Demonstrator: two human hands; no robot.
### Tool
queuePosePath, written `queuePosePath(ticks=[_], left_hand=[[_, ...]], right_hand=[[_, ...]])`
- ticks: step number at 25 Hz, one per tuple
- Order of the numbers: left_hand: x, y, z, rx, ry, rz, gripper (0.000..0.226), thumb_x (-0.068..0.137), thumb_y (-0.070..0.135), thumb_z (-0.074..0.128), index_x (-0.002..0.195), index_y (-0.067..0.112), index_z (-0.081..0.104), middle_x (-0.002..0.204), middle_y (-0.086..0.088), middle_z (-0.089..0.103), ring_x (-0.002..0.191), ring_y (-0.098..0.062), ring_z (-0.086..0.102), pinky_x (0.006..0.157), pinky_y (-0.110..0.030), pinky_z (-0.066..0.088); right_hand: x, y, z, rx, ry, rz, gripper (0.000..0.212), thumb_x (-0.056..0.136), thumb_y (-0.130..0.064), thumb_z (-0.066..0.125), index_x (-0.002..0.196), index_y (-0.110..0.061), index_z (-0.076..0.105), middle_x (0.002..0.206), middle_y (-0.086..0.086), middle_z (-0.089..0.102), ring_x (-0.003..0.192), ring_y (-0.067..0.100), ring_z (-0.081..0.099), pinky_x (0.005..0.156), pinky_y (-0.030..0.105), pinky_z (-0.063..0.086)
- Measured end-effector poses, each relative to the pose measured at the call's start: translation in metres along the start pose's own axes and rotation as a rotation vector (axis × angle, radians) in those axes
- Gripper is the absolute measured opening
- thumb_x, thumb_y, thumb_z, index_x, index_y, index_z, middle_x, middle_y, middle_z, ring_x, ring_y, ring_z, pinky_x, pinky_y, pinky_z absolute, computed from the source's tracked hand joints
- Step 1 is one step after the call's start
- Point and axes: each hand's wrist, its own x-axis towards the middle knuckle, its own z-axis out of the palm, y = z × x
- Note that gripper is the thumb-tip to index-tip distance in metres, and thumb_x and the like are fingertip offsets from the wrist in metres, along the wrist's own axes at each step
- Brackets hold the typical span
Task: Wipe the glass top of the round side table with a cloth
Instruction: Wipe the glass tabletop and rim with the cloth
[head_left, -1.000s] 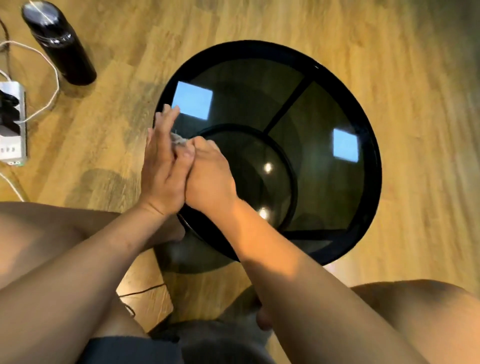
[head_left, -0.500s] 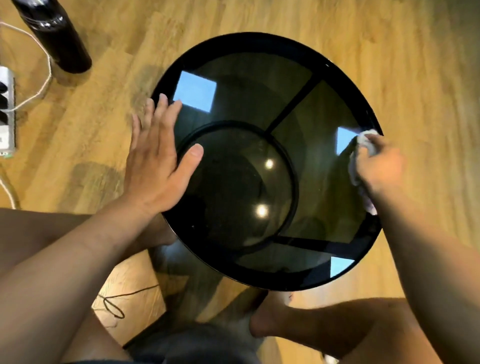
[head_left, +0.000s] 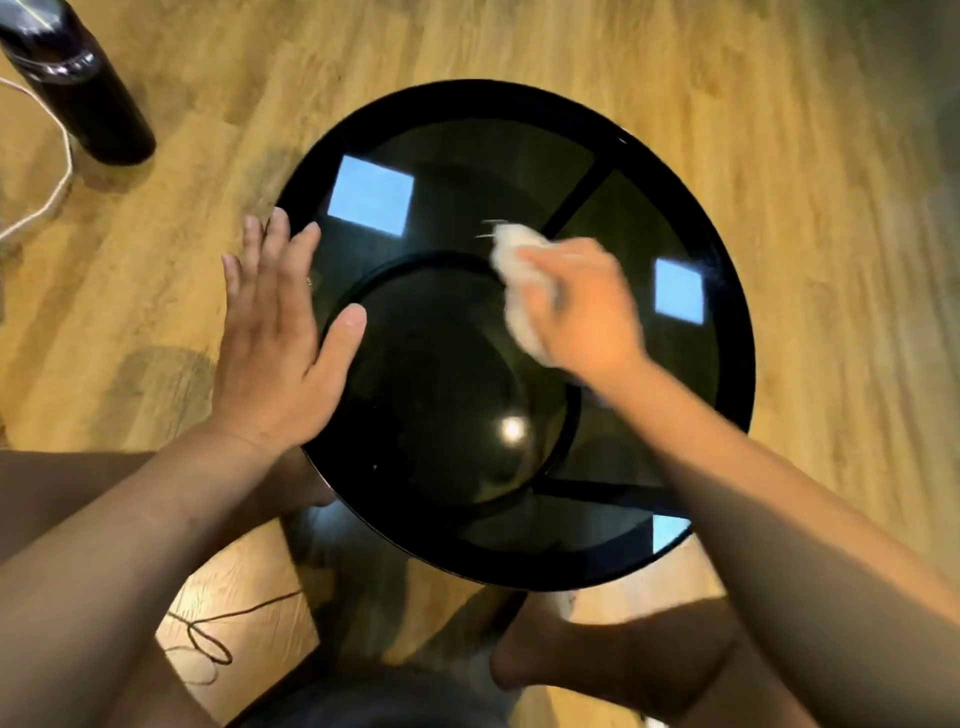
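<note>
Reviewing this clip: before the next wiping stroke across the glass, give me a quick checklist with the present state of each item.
1. Cloth in hand: ok. The right hand grips the white cloth.
2. Cloth touching the glass top: cannot tell; hand and cloth are motion-blurred.
3. Table steadied: ok. The left hand lies flat, fingers spread, across the table's left rim.
4. Stroke path free of objects: ok. Only light reflections show on the glass.
5. Nearby items clear of the table: ok. The black bottle and white cable sit on the floor, apart from it.
6. Glass already clean: cannot tell; reflections hide any smears.
</note>
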Motion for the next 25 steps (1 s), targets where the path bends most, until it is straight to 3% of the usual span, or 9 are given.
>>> queuePosePath(ticks=[4, 7, 9, 11, 13, 15, 20, 23, 25], left_hand=[[-0.002, -0.001, 0.001, -0.112, 0.033, -0.113, 0.071, 0.096, 0.053, 0.032, 0.155, 0.022, 0.006, 0.166, -0.012, -0.004, 0.153, -0.018, -0.007, 0.123, -0.033, -0.001], [-0.002, -0.004, 0.004, -0.137, 0.047, -0.171, 0.076, 0.094, 0.058, 0.036, 0.154, 0.024, 0.004, 0.167, -0.008, 0.004, 0.146, -0.002, 0.000, 0.111, -0.005, -0.004], [-0.002, -0.003, 0.006, -0.140, 0.060, -0.173, 0.078, 0.093, 0.061, 0.036, 0.154, 0.026, 0.002, 0.166, -0.007, 0.007, 0.145, -0.001, 0.003, 0.108, -0.001, -0.005], [-0.002, -0.005, 0.006, -0.152, 0.060, -0.182, 0.077, 0.093, 0.062, 0.036, 0.153, 0.028, 0.001, 0.166, -0.007, 0.008, 0.147, -0.004, 0.004, 0.109, -0.002, -0.004], [-0.002, -0.004, 0.006, -0.178, 0.064, -0.175, 0.075, 0.094, 0.060, 0.034, 0.153, 0.029, 0.002, 0.166, -0.007, 0.009, 0.149, -0.008, 0.007, 0.112, -0.005, -0.002], [-0.002, -0.003, 0.004, -0.208, 0.078, -0.158, 0.069, 0.096, 0.057, 0.033, 0.153, 0.030, 0.004, 0.165, -0.009, 0.012, 0.151, -0.014, 0.011, 0.116, -0.010, 0.002], [-0.002, 0.001, 0.000, -0.358, 0.154, -0.167, 0.067, 0.097, 0.046, 0.033, 0.152, 0.020, 0.006, 0.163, -0.018, 0.012, 0.152, -0.027, 0.014, 0.122, -0.042, 0.017], [-0.012, 0.012, -0.011, -0.376, 0.237, -0.183, 0.064, 0.096, 0.040, 0.034, 0.150, 0.012, 0.013, 0.161, -0.017, 0.016, 0.150, -0.029, 0.019, 0.120, -0.052, 0.021], [-0.018, 0.022, -0.018, -0.268, 0.169, -0.045, 0.061, 0.096, 0.036, 0.037, 0.150, 0.011, 0.020, 0.159, -0.010, 0.019, 0.149, -0.027, 0.020, 0.120, -0.053, 0.017]], right_hand=[[0.014, 0.141, -0.062, -0.199, 0.046, 0.496, 0.033, 0.093, -0.027, 0.053, 0.123, -0.020, 0.063, 0.112, 0.027, 0.068, 0.104, 0.040, 0.065, 0.089, 0.037, 0.047], [0.065, 0.134, -0.056, -0.114, 0.051, 0.451, 0.033, 0.092, -0.032, 0.050, 0.119, -0.020, 0.064, 0.108, 0.019, 0.072, 0.100, 0.037, 0.069, 0.085, 0.041, 0.052], [0.112, 0.108, -0.045, -0.063, 0.038, 0.365, 0.031, 0.093, -0.037, 0.047, 0.112, -0.020, 0.065, 0.099, 0.019, 0.073, 0.091, 0.035, 0.070, 0.073, 0.034, 0.051], [0.163, 0.068, -0.016, -0.023, -0.022, 0.249, 0.031, 0.094, -0.037, 0.045, 0.105, -0.019, 0.067, 0.091, 0.017, 0.072, 0.084, 0.030, 0.068, 0.067, 0.029, 0.047], [0.197, 0.009, 0.013, 0.014, -0.111, 0.063, 0.031, 0.094, -0.036, 0.041, 0.101, -0.021, 0.068, 0.089, 0.019, 0.070, 0.076, 0.028, 0.064, 0.071, 0.036, 0.050], [0.200, -0.050, 0.035, 0.014, -0.125, -0.087, 0.032, 0.090, -0.038, 0.043, 0.107, -0.026, 0.068, 0.109, 0.019, 0.069, 0.093, 0.025, 0.064, 0.089, 0.041, 0.051], [0.089, -0.149, 0.063, 0.157, -0.310, -0.396, 0.032, 0.090, -0.032, 0.060, 0.120, -0.023, 0.068, 0.119, 0.005, 0.065, 0.114, 0.021, 0.058, 0.096, 0.030, 0.041], [-0.006, -0.149, 0.044, 0.240, -0.367, -0.471, 0.021, 0.083, -0.020, 0.067, 0.101, -0.011, 0.072, 0.096, 0.008, 0.066, 0.091, 0.025, 0.058, 0.085, 0.040, 0.048], [-0.073, -0.126, 0.028, 0.250, -0.416, -0.486, 0.021, 0.082, -0.022, 0.069, 0.100, -0.013, 0.072, 0.095, 0.006, 0.064, 0.087, 0.023, 0.057, 0.082, 0.038, 0.048]])
